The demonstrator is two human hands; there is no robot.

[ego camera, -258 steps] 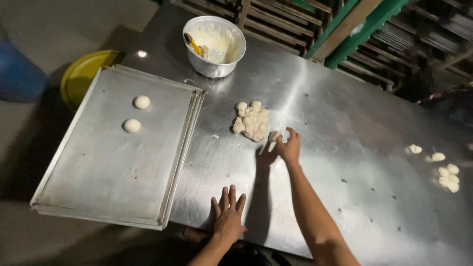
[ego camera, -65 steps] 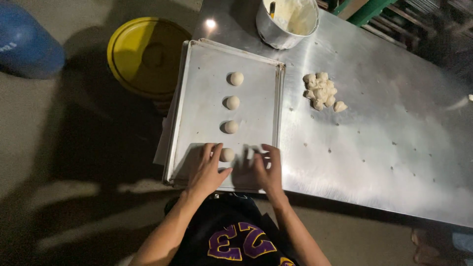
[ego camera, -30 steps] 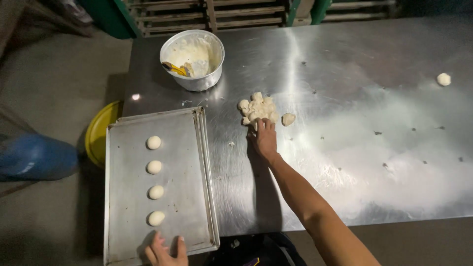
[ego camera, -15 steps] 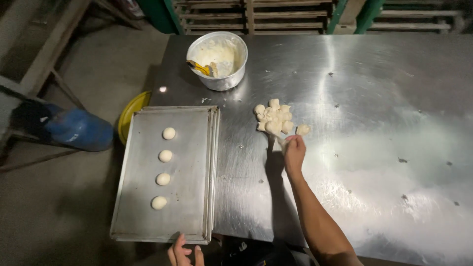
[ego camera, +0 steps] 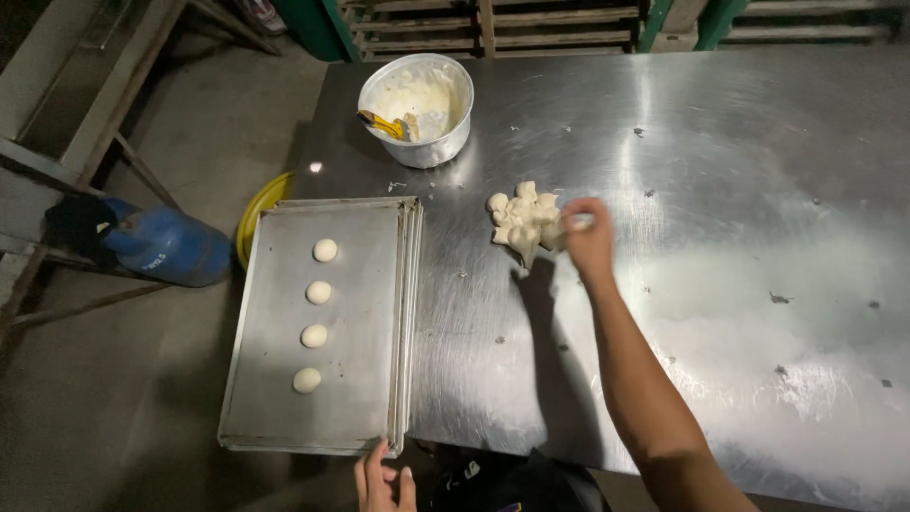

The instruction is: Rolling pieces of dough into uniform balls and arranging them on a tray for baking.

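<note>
My right hand (ego camera: 590,245) reaches over the steel table (ego camera: 720,284) to the right side of a pile of small dough pieces (ego camera: 519,216). Its fingers pinch a pale dough piece (ego camera: 579,224), though the hand is blurred. My left hand (ego camera: 382,480) lies at the bottom edge of the view, fingers apart, just at the near edge of a metal baking tray (ego camera: 374,303). Several round dough balls (ego camera: 318,292) sit in a line down the tray's left side.
A white bowl (ego camera: 417,100) holding pale paste and a yellow-handled tool stands behind the tray. Left of the table, on the floor, lie a blue cylinder (ego camera: 166,246) and a yellow round container (ego camera: 258,207). Wooden pallets (ego camera: 493,24) run along the back.
My right hand has lifted slightly at the right side of the dough pile and closed on a piece. My left hand stays by the tray's near edge. The view has shifted.
</note>
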